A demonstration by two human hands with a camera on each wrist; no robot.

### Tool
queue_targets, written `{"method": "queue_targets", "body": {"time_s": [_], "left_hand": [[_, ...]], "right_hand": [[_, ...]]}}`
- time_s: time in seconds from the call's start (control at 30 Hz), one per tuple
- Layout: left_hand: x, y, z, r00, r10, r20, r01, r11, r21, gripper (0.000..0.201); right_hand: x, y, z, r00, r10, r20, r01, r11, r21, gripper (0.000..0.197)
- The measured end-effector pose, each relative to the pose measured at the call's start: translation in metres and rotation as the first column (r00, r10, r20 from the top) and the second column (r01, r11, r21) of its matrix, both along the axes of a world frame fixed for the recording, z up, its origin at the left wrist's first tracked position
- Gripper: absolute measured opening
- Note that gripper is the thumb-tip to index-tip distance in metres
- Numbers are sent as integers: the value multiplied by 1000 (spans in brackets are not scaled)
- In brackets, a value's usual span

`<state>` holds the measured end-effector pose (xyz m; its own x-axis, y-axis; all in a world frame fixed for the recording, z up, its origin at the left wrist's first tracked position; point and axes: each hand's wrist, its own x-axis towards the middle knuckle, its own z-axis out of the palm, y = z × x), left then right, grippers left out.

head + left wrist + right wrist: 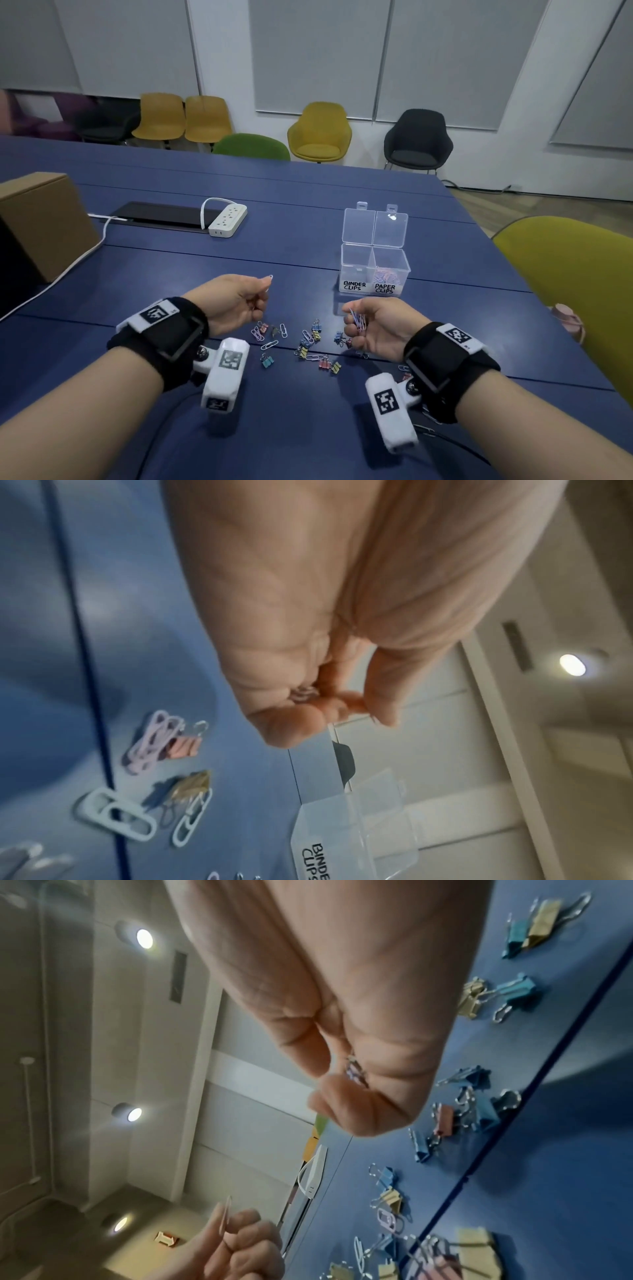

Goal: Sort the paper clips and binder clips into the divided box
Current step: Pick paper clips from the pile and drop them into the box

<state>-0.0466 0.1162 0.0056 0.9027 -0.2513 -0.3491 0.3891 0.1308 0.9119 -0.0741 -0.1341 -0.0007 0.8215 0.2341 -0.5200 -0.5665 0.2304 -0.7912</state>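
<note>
The clear divided box (375, 270) stands open on the blue table (308, 212), labelled BINDER CLIPS on the left and PAPER CLIPS on the right. Paper clips (387, 275) lie in the right compartment; the left one looks empty. My left hand (239, 301) is raised over the table and pinches a single paper clip (269, 282) between thumb and finger; more clips (303, 693) sit in its palm. My right hand (373, 325) grips a bunch of paper clips (358, 320). Loose binder clips (308, 344) and paper clips (270, 344) lie scattered between my hands.
A cardboard box (41, 222) stands at the left, with a white power strip (227, 219) and its cable beside a black cable tray (161, 214). A yellow-green chair (575, 274) is at the table's right edge; more chairs line the far wall.
</note>
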Motion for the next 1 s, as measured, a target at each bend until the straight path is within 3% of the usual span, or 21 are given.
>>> {"method": "queue_targets", "body": {"time_s": [0.13, 0.2, 0.23, 0.3, 0.37, 0.43, 0.5, 0.6, 0.7, 0.73, 0.8, 0.87, 1.0], "left_hand": [[-6, 14, -6, 991, 89, -104, -103, 985, -137, 13], [-8, 18, -10, 993, 85, -85, -94, 989, -110, 12], [-8, 20, -11, 994, 72, -80, -80, 992, -99, 10], [-8, 23, -11, 994, 52, -92, -60, 995, -83, 12], [-6, 26, -10, 991, 51, -126, -61, 995, -76, 17], [-4, 28, -8, 980, 45, -195, -65, 993, -100, 21], [-3, 29, -6, 965, 22, -262, -57, 991, -125, 18], [-3, 28, -6, 956, -11, -292, -6, 998, -57, 14], [2, 28, -13, 979, -27, -202, 84, 957, 278, 30], [3, 29, -14, 988, -77, -137, 132, 880, 457, 31], [3, 27, -13, 976, -210, -50, 172, 616, 769, 25], [2, 22, -11, 951, -309, -12, 145, 412, 899, 21], [2, 10, -15, 934, -349, -81, 190, 290, 938, 31]], "right_hand": [[4, 21, 4, 992, 112, 57, -97, 970, -223, 22], [3, 35, 11, 952, 295, 82, -228, 863, -451, 24], [2, 41, 16, 901, 425, 84, -293, 740, -605, 25], [1, 55, 21, 745, 663, 75, -267, 399, -877, 31], [0, 69, 23, 562, 825, -57, -197, 67, -978, 43], [1, 83, 23, 449, 866, -219, -159, -164, -974, 51], [3, 93, 23, 397, 855, -333, -133, -306, -943, 52], [8, 98, 28, 380, 843, -381, -102, -371, -923, 47], [14, 93, 36, 376, 841, -388, -113, -374, -921, 50], [17, 89, 38, 377, 840, -391, -119, -374, -920, 53], [21, 80, 40, 380, 842, -383, -130, -362, -923, 55], [23, 73, 38, 388, 844, -370, -137, -345, -929, 57], [25, 66, 38, 409, 844, -348, -142, -318, -938, 53]]}}
